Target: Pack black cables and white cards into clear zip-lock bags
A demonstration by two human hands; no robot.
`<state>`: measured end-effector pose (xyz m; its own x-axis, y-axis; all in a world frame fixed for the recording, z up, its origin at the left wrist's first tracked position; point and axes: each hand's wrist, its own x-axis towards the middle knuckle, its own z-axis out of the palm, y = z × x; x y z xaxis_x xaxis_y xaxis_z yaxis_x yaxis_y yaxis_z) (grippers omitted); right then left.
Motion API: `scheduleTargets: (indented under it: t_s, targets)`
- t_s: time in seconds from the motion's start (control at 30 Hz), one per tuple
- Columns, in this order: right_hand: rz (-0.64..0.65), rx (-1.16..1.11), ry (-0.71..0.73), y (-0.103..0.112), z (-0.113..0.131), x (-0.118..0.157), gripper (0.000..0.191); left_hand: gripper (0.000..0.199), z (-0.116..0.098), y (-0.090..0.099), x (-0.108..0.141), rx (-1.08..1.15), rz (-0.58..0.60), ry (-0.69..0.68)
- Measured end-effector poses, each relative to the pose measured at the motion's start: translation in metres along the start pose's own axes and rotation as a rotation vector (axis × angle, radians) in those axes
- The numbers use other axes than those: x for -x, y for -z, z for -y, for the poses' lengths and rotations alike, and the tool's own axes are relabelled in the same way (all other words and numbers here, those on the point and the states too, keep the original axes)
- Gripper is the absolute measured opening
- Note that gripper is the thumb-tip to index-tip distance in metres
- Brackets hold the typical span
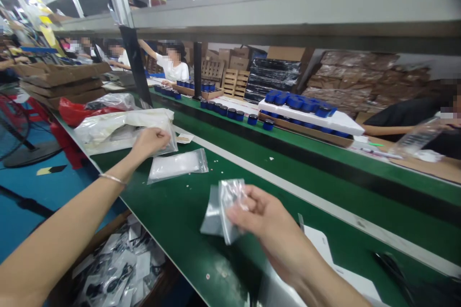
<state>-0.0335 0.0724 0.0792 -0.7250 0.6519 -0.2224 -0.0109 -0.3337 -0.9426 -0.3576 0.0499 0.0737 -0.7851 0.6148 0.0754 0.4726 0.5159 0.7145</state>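
My right hand (257, 213) pinches clear plastic bags (230, 201) between thumb and fingers, just above the green work surface (180, 220). At the left my left hand (151, 143) has its fingers curled closed over the right end of a large plastic bag (104, 129). Whether it grips that bag or some small thing in it is hidden. Between the two hands a stack of clear zip bags (180, 165) lies flat.
An open box (126, 268) of small bagged cables stands below the bench edge. White cards (345, 268) and a black cable (392, 268) lie at the right. Blue-and-black jars (230, 112) line the far side beneath a grey shelf (273, 14). Other people sit beyond.
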Motion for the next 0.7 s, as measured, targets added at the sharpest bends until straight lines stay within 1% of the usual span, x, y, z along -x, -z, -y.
scheduleTargets:
  t_s: [0.03, 0.07, 0.1, 0.13, 0.17, 0.23, 0.27, 0.33, 0.4, 0.47, 0.53, 0.57, 0.63, 0.7]
  targets:
    - [0.04, -0.012, 0.023, -0.009, 0.006, -0.013, 0.039, 0.031, -0.008, 0.002, 0.012, -0.018, 0.004, -0.056]
    - [0.088, 0.042, 0.069, -0.017, 0.01, -0.025, 0.037, 0.029, -0.017, 0.002, 0.025, -0.03, 0.013, -0.115]
    - [0.101, 0.121, 0.13, -0.023, 0.011, -0.034, 0.029, 0.024, -0.025, 0.0, 0.04, -0.032, 0.031, -0.18]
    - [0.089, 0.178, 0.178, -0.027, 0.011, -0.042, 0.023, 0.016, -0.033, -0.002, 0.055, -0.023, 0.041, -0.244]
    - [0.059, 0.235, 0.23, -0.03, 0.01, -0.048, 0.016, 0.011, -0.039, -0.006, 0.071, -0.006, 0.062, -0.306]
    - [-0.029, 0.307, 0.317, -0.028, 0.005, -0.054, 0.005, 0.004, -0.049, -0.016, 0.101, 0.047, 0.135, -0.415]
    - [-0.058, 0.358, 0.366, -0.024, 0.003, -0.055, 0.003, 0.003, -0.052, -0.021, 0.113, 0.074, 0.171, -0.464]
    - [-0.085, 0.468, 0.442, -0.012, 0.0, -0.052, 0.006, 0.005, -0.054, -0.03, 0.131, 0.122, 0.229, -0.532]
    - [-0.117, 0.558, 0.473, 0.001, -0.002, -0.045, 0.014, 0.012, -0.055, -0.037, 0.143, 0.162, 0.274, -0.573]
    - [-0.192, 0.612, 0.471, 0.013, -0.002, -0.037, 0.021, 0.016, -0.057, -0.043, 0.151, 0.2, 0.321, -0.59]
    - [-0.274, 0.671, 0.506, 0.019, -0.002, -0.029, 0.018, 0.015, -0.059, -0.049, 0.161, 0.237, 0.341, -0.616]
    - [-0.298, 0.748, 0.564, 0.021, -0.003, -0.025, 0.016, 0.014, -0.06, -0.052, 0.166, 0.251, 0.334, -0.64]
    - [-0.331, 1.031, 0.708, 0.021, -0.005, -0.021, 0.015, 0.013, -0.063, -0.058, 0.18, 0.264, 0.328, -0.698]
    - [-0.37, 1.33, 0.787, 0.021, -0.008, -0.018, 0.019, 0.011, -0.066, -0.065, 0.193, 0.263, 0.393, -0.732]
